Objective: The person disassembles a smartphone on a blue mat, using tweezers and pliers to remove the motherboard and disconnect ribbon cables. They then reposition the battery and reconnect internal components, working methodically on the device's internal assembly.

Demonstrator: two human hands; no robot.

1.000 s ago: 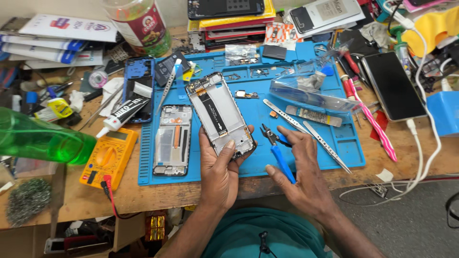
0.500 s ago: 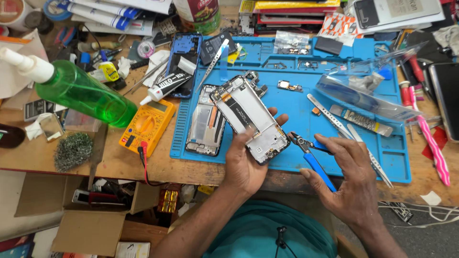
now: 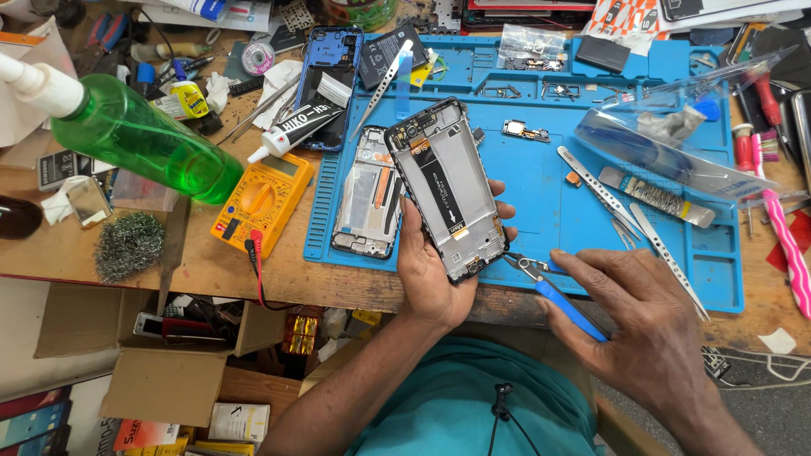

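An opened phone frame [image 3: 448,194] sits clasped in the left hand [image 3: 431,270] above the blue mat [image 3: 541,169]; the right hand [image 3: 642,329], fingers spread, rests on blue-handled pliers [image 3: 553,291]. Back cover [image 3: 329,76] off, parts loose, reassembly unfinished.

The left hand [image 3: 431,274] is lifting the opened phone frame [image 3: 446,187] higher off the blue mat [image 3: 541,181], while the right hand [image 3: 646,325] is settling over the blue-handled cutters [image 3: 557,297].
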